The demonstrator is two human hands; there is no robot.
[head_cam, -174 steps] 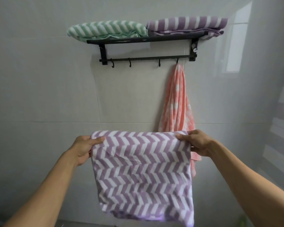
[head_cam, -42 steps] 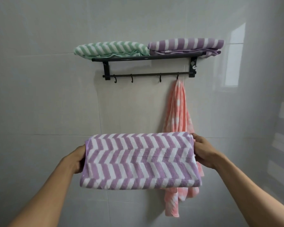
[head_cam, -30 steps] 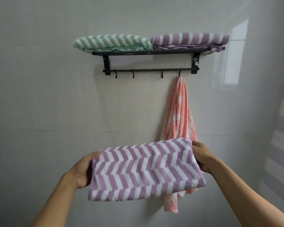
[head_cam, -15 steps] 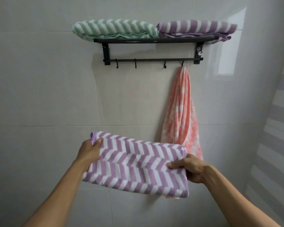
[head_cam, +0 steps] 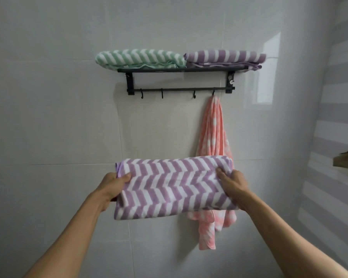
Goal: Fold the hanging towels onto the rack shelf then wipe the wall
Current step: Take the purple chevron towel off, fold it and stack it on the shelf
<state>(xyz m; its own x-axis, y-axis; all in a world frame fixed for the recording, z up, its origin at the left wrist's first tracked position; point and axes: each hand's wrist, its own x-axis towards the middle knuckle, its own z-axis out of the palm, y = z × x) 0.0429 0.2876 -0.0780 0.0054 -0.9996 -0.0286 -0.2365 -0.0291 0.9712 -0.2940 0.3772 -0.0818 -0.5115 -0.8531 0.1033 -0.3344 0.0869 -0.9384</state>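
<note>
grey tiled wall [head_cam: 58, 127] w/ black rack shelf [head_cam: 181, 69] up high; green towel [head_cam: 139, 59] and striped purple towel [head_cam: 225, 58] already fill it. risk: stacking the folded purple towel [head_cam: 173, 187] may push those off or undo its fold. left hand [head_cam: 114, 182] and right hand [head_cam: 232, 182] each grip an end, thumbs on top. pink towel [head_cam: 214, 137] hangs on a hook behind.

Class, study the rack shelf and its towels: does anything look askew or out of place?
Yes: the folded purple-striped towel overhangs the black metal rack shelf at its right end, a corner drooping below the edge. The folded green-striped towel also sticks out past the left end.
</note>
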